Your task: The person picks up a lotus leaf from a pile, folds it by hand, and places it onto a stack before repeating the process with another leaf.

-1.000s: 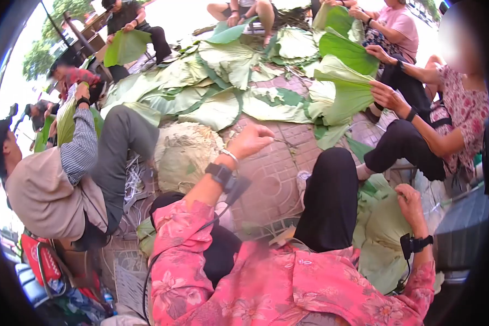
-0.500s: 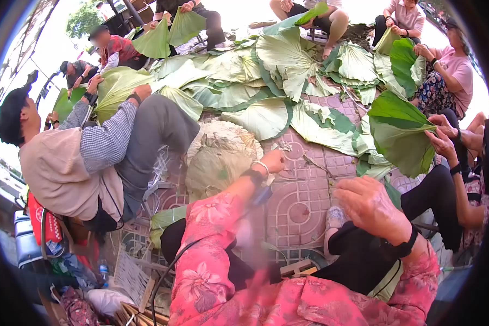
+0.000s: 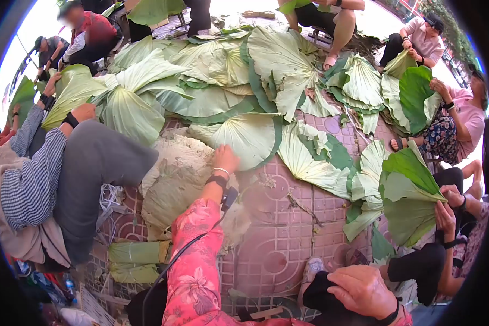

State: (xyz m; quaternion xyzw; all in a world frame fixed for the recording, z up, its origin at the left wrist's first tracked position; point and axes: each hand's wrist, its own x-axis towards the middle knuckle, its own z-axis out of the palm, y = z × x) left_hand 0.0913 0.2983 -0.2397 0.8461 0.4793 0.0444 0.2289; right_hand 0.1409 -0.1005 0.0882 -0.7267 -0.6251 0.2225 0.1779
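My left hand point(image 3: 225, 159) reaches forward to the near edge of a pale green lotus leaf point(image 3: 250, 138) that lies on the pile. The fingertips point away from me, so I cannot see whether they grip the leaf. A bracelet and a dark band are on that wrist. Below that hand is a large pale, dried-looking bundle point(image 3: 176, 198). My right hand point(image 3: 361, 290) is held low near my knee, its loosely bent fingers apart and nothing visible in them.
Lotus leaves point(image 3: 206, 103) cover much of the paved ground point(image 3: 277, 212). Several people sit around; at the right a person's hands hold a folded leaf point(image 3: 407, 201). At the left, a person's knee point(image 3: 103, 157) juts inward. A folded green bundle point(image 3: 136, 261) lies at lower left.
My left hand has moved forward and onto the lotus leaf's near edge. My right hand has lowered toward my knee. The whole view has shifted, with the leaf pile now nearer the middle.
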